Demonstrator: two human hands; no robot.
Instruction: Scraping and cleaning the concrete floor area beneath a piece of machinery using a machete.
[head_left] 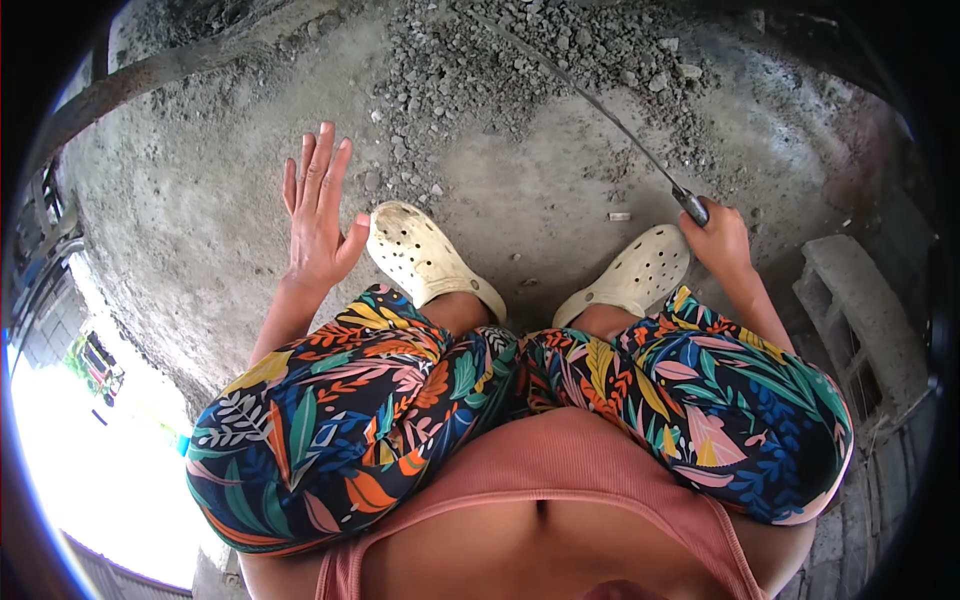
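Note:
My right hand (pixel 717 240) is closed round the dark handle of a long thin metal blade (pixel 612 122). Seen nearly edge-on, the blade slants away up and left across the gravel; whether it is a machete or another tool I cannot tell. Its far end reaches the heap of grey gravel and crumbled rubble (pixel 450 90). My left hand (pixel 318 215) is held up over the concrete floor (pixel 220 170), empty, with the fingers stretched out and the thumb apart. That hand is just left of my left foot.
Cream clogs (pixel 425 255) with holes are on my feet, between my hands. A hollow concrete block (pixel 862 315) stands at the right. A curved dark bar (pixel 150 85) crosses the far left. Bright daylight shows past the floor's left edge. A small pale chip (pixel 619 216) lies ahead of my right foot.

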